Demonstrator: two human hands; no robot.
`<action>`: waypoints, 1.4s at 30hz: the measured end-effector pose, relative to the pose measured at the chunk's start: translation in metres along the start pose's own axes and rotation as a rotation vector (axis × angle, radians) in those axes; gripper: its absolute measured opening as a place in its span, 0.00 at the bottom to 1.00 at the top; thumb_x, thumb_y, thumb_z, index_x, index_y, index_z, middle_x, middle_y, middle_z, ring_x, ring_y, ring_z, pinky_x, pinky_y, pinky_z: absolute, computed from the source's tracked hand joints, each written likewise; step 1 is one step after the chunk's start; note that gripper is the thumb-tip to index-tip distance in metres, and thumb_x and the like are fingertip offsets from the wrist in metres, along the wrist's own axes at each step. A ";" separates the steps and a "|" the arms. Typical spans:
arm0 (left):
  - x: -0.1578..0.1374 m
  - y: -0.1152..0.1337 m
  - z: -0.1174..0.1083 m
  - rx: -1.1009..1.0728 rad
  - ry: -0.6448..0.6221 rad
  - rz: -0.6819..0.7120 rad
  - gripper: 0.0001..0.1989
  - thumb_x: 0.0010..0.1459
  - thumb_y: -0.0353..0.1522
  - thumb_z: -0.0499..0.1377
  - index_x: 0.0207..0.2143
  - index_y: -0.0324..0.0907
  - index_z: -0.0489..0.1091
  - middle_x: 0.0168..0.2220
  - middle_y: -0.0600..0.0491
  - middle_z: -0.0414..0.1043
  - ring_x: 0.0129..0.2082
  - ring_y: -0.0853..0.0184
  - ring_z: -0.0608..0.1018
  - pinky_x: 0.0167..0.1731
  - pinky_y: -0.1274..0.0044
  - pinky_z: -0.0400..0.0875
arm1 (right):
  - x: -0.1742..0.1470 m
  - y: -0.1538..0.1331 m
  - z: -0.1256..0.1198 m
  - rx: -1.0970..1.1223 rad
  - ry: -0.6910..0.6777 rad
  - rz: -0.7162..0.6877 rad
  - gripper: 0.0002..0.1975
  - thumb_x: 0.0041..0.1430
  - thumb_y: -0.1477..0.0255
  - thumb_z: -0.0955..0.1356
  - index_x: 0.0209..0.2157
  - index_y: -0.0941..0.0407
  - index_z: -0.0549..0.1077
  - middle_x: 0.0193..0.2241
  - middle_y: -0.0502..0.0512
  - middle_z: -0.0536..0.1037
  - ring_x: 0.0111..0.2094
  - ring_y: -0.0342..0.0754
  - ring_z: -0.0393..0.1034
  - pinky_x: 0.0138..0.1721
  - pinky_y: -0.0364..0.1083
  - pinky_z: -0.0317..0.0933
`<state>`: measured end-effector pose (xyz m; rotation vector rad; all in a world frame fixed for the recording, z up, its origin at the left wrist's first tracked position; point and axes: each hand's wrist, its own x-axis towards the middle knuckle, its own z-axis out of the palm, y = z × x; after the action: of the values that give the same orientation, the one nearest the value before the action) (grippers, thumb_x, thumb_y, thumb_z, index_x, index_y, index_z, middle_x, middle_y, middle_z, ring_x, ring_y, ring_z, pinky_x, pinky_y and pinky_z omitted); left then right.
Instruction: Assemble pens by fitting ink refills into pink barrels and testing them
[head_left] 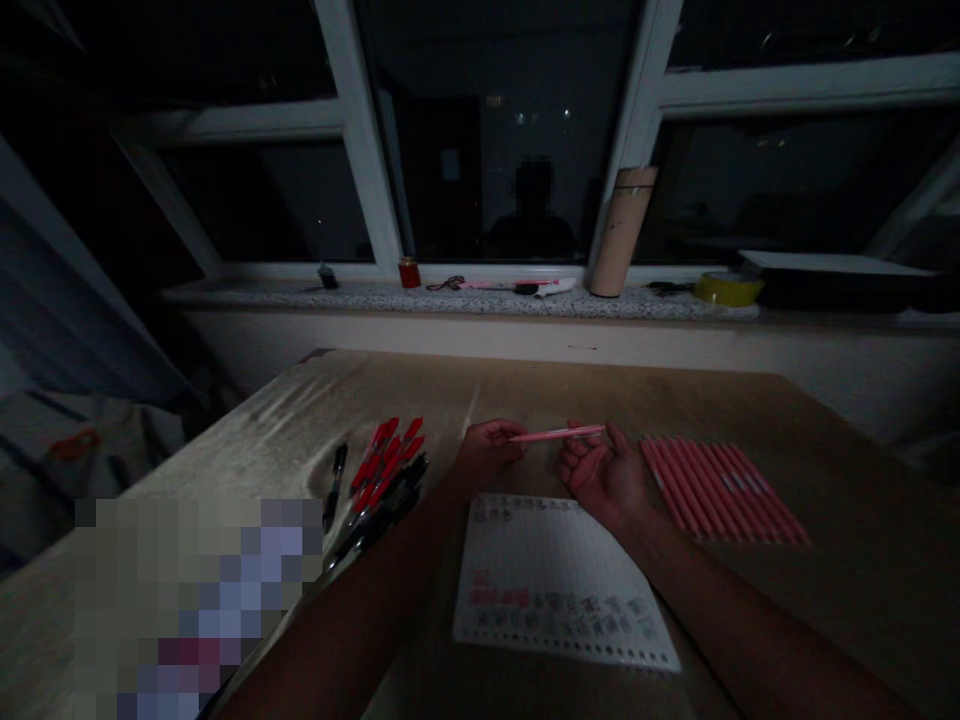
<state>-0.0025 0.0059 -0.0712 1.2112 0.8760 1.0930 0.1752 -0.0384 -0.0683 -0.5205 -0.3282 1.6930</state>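
Note:
A slim pink pen (555, 434) is held level above the table, beyond the sheet of paper. My left hand (489, 447) pinches its left end between thumb and fingers. At the other end is my right hand (606, 478), palm turned up, fingers curled and the thumb against the pen's tip. Below my hands lies a lined sheet with punched holes (551, 560), bearing rows of black and red scribbles. To the right, several pink pens (720, 490) lie side by side in a neat row. Red-capped pens (386, 460) are grouped left of my left hand.
Black pens (390, 510) lie by the red ones, partly behind my left forearm, with a single black pen (335, 485) farther left. On the windowsill (337, 297) stand a tall tan flask (624, 235), a red jar (409, 272) and yellow tape (727, 289). The lower left is blurred out.

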 end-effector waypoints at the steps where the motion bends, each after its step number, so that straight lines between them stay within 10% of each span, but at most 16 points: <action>1: 0.000 0.000 0.000 0.001 -0.001 0.000 0.20 0.31 0.36 0.70 0.28 0.35 0.71 0.21 0.55 0.71 0.19 0.75 0.69 0.21 0.81 0.62 | 0.000 0.000 0.000 -0.003 -0.004 -0.001 0.19 0.59 0.59 0.58 0.32 0.58 0.73 0.20 0.54 0.74 0.21 0.46 0.66 0.27 0.47 0.60; 14: 0.001 -0.004 -0.002 0.009 -0.012 0.000 0.20 0.33 0.36 0.70 0.29 0.35 0.71 0.21 0.55 0.71 0.19 0.75 0.70 0.20 0.83 0.62 | -0.001 0.002 0.003 -0.063 -0.010 -0.014 0.16 0.55 0.58 0.63 0.32 0.57 0.73 0.20 0.52 0.74 0.21 0.44 0.67 0.26 0.45 0.62; 28: 0.003 -0.001 -0.008 -0.068 -0.040 -0.005 0.20 0.47 0.45 0.60 0.32 0.35 0.71 0.28 0.50 0.72 0.23 0.72 0.73 0.24 0.79 0.64 | -0.004 0.021 -0.001 -0.701 -0.156 -0.162 0.12 0.46 0.68 0.71 0.21 0.56 0.63 0.11 0.42 0.64 0.14 0.37 0.54 0.17 0.39 0.48; 34: 0.005 -0.008 -0.008 0.515 0.102 0.195 0.10 0.50 0.36 0.57 0.25 0.37 0.69 0.21 0.55 0.67 0.22 0.72 0.69 0.26 0.78 0.63 | -0.009 0.030 -0.001 -1.302 -0.212 -0.351 0.13 0.40 0.73 0.71 0.16 0.56 0.61 0.13 0.43 0.63 0.16 0.36 0.53 0.16 0.38 0.42; 42: -0.006 -0.009 -0.004 1.249 -0.115 0.563 0.06 0.51 0.29 0.55 0.31 0.38 0.72 0.33 0.48 0.70 0.38 0.64 0.70 0.40 0.72 0.64 | -0.010 0.034 -0.002 -1.360 -0.191 -0.443 0.13 0.43 0.75 0.67 0.15 0.55 0.57 0.14 0.42 0.59 0.17 0.37 0.51 0.17 0.38 0.43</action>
<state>-0.0070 0.0010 -0.0807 2.6437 1.1989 0.8318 0.1486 -0.0549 -0.0848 -1.1390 -1.6374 0.8811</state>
